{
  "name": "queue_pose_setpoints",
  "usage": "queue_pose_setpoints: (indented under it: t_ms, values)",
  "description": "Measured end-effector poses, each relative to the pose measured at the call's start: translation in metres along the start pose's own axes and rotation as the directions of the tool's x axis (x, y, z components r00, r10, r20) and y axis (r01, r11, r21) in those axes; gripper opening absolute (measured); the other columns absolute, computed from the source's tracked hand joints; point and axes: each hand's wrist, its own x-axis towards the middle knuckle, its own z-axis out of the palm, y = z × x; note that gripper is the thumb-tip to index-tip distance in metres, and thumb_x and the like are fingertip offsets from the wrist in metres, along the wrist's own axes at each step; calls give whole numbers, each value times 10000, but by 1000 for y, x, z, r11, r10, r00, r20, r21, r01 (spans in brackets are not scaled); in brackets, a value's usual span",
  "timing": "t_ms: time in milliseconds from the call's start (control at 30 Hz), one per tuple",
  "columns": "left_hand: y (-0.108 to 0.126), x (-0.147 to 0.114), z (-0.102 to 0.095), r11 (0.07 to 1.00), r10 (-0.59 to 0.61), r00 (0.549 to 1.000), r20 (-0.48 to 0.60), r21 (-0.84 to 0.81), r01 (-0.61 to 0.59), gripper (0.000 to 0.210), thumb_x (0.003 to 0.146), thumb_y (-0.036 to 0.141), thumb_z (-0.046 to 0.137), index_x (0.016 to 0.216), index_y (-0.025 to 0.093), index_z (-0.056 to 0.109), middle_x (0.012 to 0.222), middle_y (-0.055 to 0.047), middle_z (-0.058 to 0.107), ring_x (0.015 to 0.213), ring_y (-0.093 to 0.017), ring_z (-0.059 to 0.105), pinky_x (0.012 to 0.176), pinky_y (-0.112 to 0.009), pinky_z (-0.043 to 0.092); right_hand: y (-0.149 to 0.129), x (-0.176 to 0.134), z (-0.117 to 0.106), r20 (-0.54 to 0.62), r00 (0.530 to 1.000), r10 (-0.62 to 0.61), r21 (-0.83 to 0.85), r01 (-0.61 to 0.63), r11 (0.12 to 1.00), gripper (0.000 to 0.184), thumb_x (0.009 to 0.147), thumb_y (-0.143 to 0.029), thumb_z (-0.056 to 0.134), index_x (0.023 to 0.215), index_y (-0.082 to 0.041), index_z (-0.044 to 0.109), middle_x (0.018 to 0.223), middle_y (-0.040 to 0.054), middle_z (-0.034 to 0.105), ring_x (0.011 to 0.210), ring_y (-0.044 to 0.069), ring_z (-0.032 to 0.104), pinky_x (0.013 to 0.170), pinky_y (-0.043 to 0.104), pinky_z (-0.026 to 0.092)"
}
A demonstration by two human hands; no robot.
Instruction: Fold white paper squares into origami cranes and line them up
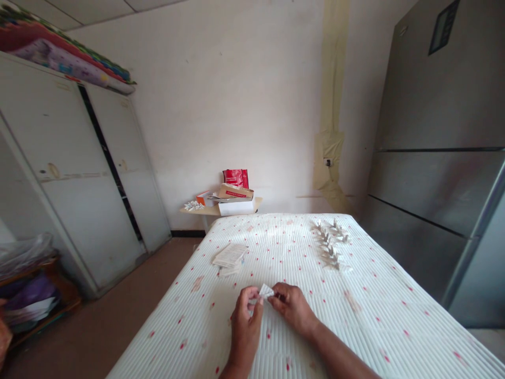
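Note:
A small folded piece of printed paper (265, 290) is pinched between my two hands, low in the middle of the view. My left hand (248, 316) grips its left edge with thumb and fingers. From the other side, my right hand (292, 307) closes on the right edge. Beyond my left hand lies a stack of flat printed paper sheets (230, 256). Several folded paper figures (330, 247) stand in rows farther back on the right. All of this rests on a white ribbed cover (300, 347) with red spots.
Behind the covered surface, a side table (209, 210) holds boxes (236, 206), a red bag (236, 178) and a pile of small white pieces (194, 205). A grey refrigerator (430, 173) stands right; metal cabinets (79, 158) stand left.

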Motion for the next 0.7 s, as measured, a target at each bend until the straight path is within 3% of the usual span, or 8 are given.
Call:
queue_pose_setpoints:
  t_ms: [100, 233, 700]
  values:
    - [-1, 0, 0, 1000, -11, 1000, 9, 3, 11, 227, 743, 329, 549, 909, 180, 591, 897, -62, 647, 859, -202, 603, 721, -297, 482, -5, 0, -3, -39, 999, -12, -219, 3, 976, 158, 815, -235, 473, 754, -170, 604, 720, 19, 609, 658, 127, 554, 609, 205, 365]
    - [0, 0, 2, 999, -26, 998, 62, -34, 29, 277, 708, 310, 581, 952, 180, 588, 936, -69, 652, 892, -211, 604, 723, -303, 496, -10, -3, -3, 0, 1000, -5, -339, 5, 941, 131, 815, -235, 476, 818, -191, 599, 736, 15, 636, 655, 130, 579, 592, 198, 351]
    - [-5, 1, 4, 976, -87, 992, 87, -192, 102, 339, 674, 295, 616, 983, 162, 583, 957, -89, 667, 921, -219, 622, 761, -305, 509, -7, -5, 3, 47, 996, -71, -320, 82, 944, 50, 796, -239, 518, 805, -198, 545, 751, 2, 624, 675, 129, 581, 600, 196, 346]
